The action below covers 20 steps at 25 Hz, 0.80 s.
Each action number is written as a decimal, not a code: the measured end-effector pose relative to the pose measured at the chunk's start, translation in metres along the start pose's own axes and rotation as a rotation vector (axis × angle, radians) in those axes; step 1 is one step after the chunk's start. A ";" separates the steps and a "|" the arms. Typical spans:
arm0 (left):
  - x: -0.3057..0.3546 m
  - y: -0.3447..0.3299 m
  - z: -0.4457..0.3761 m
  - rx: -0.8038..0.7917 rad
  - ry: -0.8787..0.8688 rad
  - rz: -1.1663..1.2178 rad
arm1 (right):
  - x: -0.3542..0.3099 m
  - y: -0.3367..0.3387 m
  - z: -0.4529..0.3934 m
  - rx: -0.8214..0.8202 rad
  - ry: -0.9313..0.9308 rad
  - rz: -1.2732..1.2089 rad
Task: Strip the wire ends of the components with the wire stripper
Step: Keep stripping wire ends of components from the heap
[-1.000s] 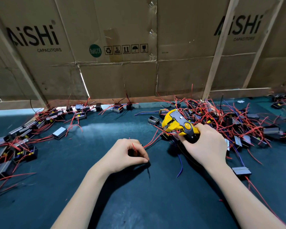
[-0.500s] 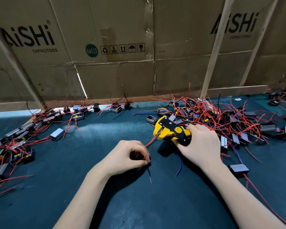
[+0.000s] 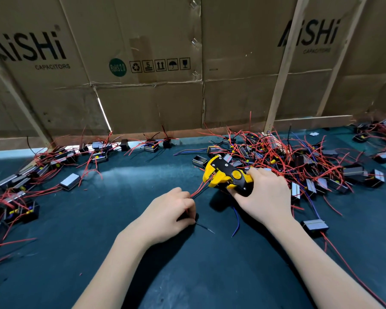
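Between the two hands, thin red insulated wires (image 3: pixel 198 190) are being fed into the head of the yellow-and-black plastic wire stripper (image 3: pixel 226 175), which is being gripped by the right hand (image 3: pixel 263 197). The wires are being pinched by the curled left hand (image 3: pixel 167 214) above the dark green worktop (image 3: pixel 120 219). If pinched loosely, they are likely being dragged through unstripped; if fed too deep, excess insulation risks being removed.

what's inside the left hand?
The left hand curls round something dark; red wires run out of it up to the wire stripper, and a thin black wire pokes out right. The component itself is covered by the fingers.
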<state>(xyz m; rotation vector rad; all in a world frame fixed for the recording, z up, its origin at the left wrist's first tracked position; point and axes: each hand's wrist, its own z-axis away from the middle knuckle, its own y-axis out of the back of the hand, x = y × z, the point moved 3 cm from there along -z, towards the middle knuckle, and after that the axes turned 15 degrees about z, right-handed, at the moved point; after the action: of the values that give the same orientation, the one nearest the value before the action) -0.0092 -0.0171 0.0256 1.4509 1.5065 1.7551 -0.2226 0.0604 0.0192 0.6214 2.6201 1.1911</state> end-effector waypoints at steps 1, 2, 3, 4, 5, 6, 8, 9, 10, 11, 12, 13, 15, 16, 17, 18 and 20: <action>0.003 -0.003 -0.002 0.007 -0.004 -0.070 | 0.001 -0.001 0.000 -0.008 0.001 0.011; 0.005 -0.006 -0.003 0.031 -0.010 -0.097 | 0.001 -0.002 0.000 -0.016 0.007 0.024; 0.007 -0.005 -0.004 0.080 -0.005 -0.048 | 0.001 -0.002 0.000 -0.022 0.017 0.037; 0.007 -0.003 -0.004 0.135 0.017 0.054 | 0.001 -0.003 0.000 -0.024 0.026 0.048; 0.005 0.000 -0.003 0.189 0.046 0.178 | 0.001 -0.004 0.001 -0.020 0.029 0.057; 0.001 0.004 -0.001 0.234 0.081 0.290 | 0.001 -0.004 0.001 -0.014 0.024 0.066; -0.004 0.007 0.002 0.304 0.129 0.450 | 0.001 -0.005 0.000 -0.025 0.009 0.096; -0.007 0.007 0.003 0.333 0.149 0.503 | 0.000 -0.006 -0.001 -0.043 0.009 0.116; -0.008 0.006 0.003 0.357 0.169 0.537 | -0.002 -0.007 -0.001 -0.059 0.014 0.137; -0.009 0.005 0.002 0.378 0.188 0.561 | -0.003 -0.009 -0.001 -0.069 0.022 0.159; -0.009 0.003 0.001 0.400 0.209 0.586 | -0.005 -0.010 0.000 -0.073 0.033 0.179; -0.010 0.001 -0.001 0.422 0.230 0.619 | -0.007 -0.010 0.000 -0.075 0.044 0.195; -0.011 -0.002 -0.002 0.457 0.266 0.684 | -0.010 -0.010 0.002 -0.078 0.059 0.202; -0.011 -0.003 -0.002 0.468 0.277 0.702 | -0.011 -0.009 0.002 -0.076 0.061 0.198; -0.011 -0.004 -0.002 0.476 0.286 0.709 | -0.012 -0.008 0.003 -0.065 0.062 0.193; -0.010 -0.004 -0.002 0.484 0.293 0.710 | -0.013 -0.007 0.002 -0.049 0.066 0.186; -0.010 -0.005 -0.003 0.499 0.303 0.707 | -0.016 -0.004 0.003 -0.031 0.078 0.170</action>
<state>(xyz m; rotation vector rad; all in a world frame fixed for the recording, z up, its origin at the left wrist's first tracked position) -0.0095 -0.0250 0.0175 2.2636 1.8185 2.1582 -0.2086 0.0522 0.0144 0.8226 2.6512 1.3266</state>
